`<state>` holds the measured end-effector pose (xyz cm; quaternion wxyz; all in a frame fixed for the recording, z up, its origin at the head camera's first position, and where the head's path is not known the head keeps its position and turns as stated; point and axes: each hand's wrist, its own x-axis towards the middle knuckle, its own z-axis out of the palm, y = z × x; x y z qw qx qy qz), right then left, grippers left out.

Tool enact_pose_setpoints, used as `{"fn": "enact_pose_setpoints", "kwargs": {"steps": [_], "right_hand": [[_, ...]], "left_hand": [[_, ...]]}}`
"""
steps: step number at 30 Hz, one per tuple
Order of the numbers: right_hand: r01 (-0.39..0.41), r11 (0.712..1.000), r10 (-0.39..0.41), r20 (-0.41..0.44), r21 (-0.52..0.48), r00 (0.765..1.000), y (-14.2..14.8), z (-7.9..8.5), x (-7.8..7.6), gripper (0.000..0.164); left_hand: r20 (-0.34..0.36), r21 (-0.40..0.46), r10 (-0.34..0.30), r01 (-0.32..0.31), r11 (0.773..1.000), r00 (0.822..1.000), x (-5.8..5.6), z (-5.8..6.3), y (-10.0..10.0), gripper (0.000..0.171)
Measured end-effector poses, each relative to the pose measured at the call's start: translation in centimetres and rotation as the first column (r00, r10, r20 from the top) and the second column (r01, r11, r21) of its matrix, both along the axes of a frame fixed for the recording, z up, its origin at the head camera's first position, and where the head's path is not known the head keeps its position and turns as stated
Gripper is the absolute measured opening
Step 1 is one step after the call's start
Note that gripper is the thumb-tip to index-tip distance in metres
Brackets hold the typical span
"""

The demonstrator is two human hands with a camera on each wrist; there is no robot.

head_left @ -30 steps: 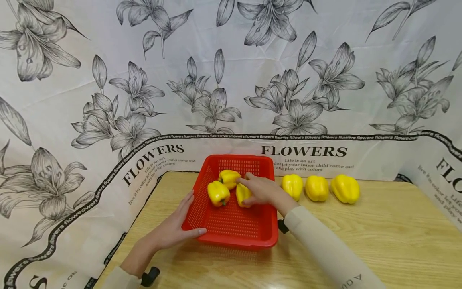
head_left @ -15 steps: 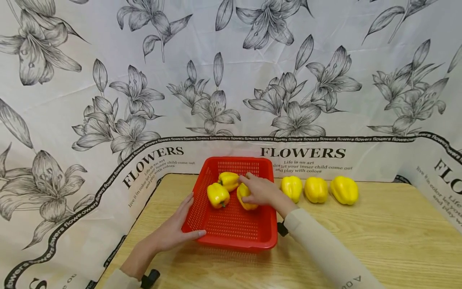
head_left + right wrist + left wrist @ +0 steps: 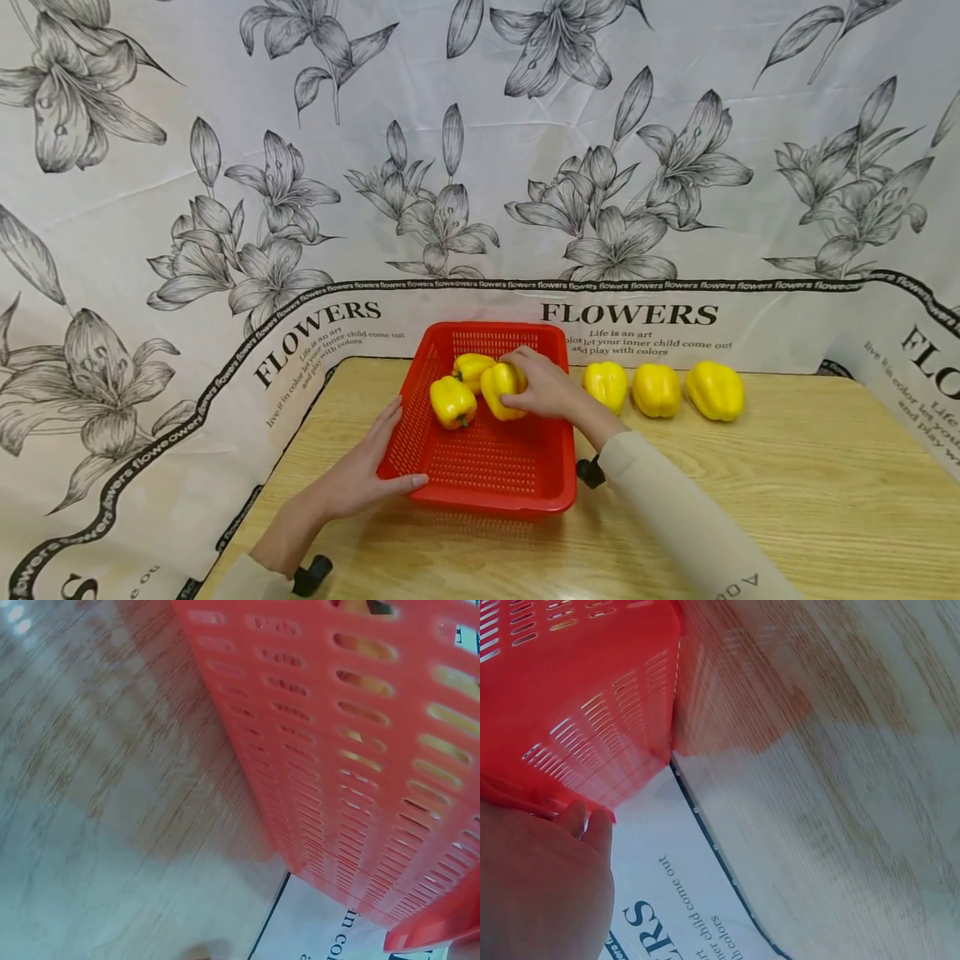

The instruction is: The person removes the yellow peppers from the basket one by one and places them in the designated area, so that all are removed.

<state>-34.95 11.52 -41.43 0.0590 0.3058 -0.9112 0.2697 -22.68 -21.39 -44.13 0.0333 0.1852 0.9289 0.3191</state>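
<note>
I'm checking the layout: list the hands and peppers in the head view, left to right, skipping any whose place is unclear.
Left hand, stem-forward yellow pepper in the red basket, gripped yellow pepper, right hand, outside row's first pepper, the row's middle pepper, the row's last pepper.

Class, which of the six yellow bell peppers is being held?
The rightmost yellow bell pepper inside the red perforated plastic basket: the right hand grips it, while no hand grips the other five.
</note>
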Motion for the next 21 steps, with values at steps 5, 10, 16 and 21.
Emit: {"fn": "enact_pose_setpoints", "kwargs": {"steps": [5, 10, 16, 21], "right_hand": [[0.004, 0.994, 0.0, 0.043, -0.111, 0.999, 0.4, 0.0, -0.2, 0.061], [0.004, 0.967, 0.013, 0.068, -0.253, 0.998, 0.7, 0.3, -0.2, 0.057], [-0.002, 0.874, 0.06, 0.105, -0.486, 0.993, 1.0, 0.2, -0.1, 0.054], [0.038, 0.844, 0.065, 0.172, -0.535, 0.983, 1.7, 0.3, 1.0, 0.056]], "left_hand": [[-0.011, 0.011, -0.004, 0.004, 1.0, 1.0, 0.0, 0.0, 0.0, 0.113], [-0.015, 0.017, 0.003, -0.002, 1.0, 1.0, -0.1, 0.2, 0.1, 0.114], [-0.019, 0.003, 0.007, -0.007, 1.0, 1.0, 0.0, 0.2, 0.1, 0.113], [-0.024, -0.006, 0.001, -0.001, 1.0, 1.0, 0.2, 0.2, 0.1, 0.113]]}}
